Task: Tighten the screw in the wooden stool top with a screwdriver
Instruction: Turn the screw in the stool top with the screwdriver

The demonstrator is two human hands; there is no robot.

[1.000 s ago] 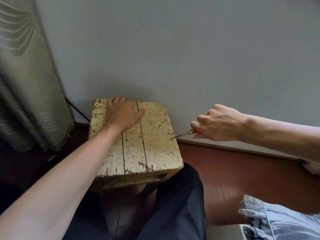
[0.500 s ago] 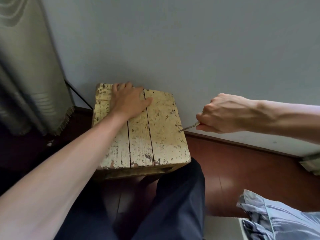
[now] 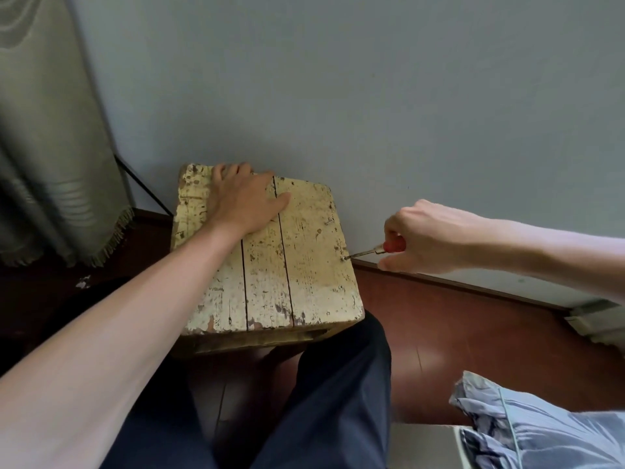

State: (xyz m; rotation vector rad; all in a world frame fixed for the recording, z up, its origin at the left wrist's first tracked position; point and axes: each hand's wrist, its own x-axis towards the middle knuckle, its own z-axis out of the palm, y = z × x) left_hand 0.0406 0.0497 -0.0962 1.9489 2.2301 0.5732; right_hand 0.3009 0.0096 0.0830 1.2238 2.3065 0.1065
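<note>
A worn wooden stool top (image 3: 304, 265) of three yellowish painted planks stands against the wall. My left hand (image 3: 241, 198) lies flat on its far left part, fingers curled over the back edge. My right hand (image 3: 426, 236) is closed on a screwdriver (image 3: 373, 250) with a red handle and a metal shaft. The shaft lies almost level and its tip meets a screw (image 3: 344, 257) at the right edge of the stool top. Another small screw (image 3: 328, 222) shows further back near that edge.
A grey wall rises right behind the stool, with a baseboard (image 3: 473, 286) along the red-brown floor. A fringed green curtain (image 3: 50, 147) hangs at the left. My dark trouser leg (image 3: 331, 394) is below the stool. A blue-grey cloth bundle (image 3: 541, 431) sits at bottom right.
My right hand has turned on the screwdriver, so more of the red handle shows. The view has shifted slightly. My left hand stays flat on the stool.
</note>
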